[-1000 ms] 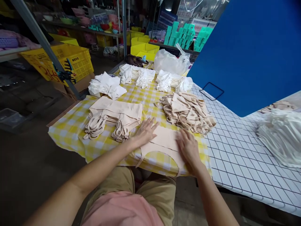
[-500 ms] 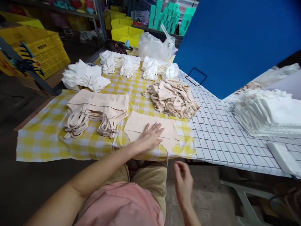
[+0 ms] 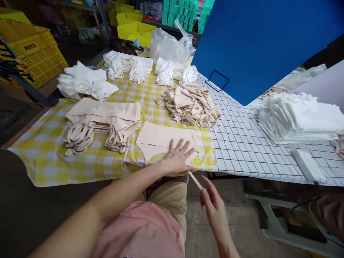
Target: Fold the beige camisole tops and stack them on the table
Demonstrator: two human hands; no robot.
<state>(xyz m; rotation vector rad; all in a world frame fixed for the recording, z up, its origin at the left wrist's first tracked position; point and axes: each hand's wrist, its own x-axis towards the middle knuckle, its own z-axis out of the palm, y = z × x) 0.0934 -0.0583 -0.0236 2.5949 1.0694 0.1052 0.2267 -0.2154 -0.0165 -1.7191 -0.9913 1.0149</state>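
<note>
A beige camisole-like top (image 3: 161, 138) lies flat at the front edge of the table, its straps toward me. My left hand (image 3: 178, 156) presses on its right part with the fingers spread. Beyond the table edge, my right hand (image 3: 215, 206) pinches one thin beige strap (image 3: 195, 180), which runs taut from under my left hand. Left of the top is a neat stack of folded beige tops (image 3: 103, 113) with looped straps hanging forward. Behind it sits a loose heap of beige tops (image 3: 190, 105).
White folded stacks (image 3: 141, 68) and a plastic bag (image 3: 170, 44) stand at the back. A blue board (image 3: 258, 46) leans over the right side. Further right are a white cloth pile (image 3: 301, 120) and a white power strip (image 3: 309, 165). A yellow crate (image 3: 34, 53) is at the left.
My left hand has shifted right across the top and spread its fingers. My right hand, holding nothing visible before, now grips the strap and pulls it straight. The view has turned slightly right.
</note>
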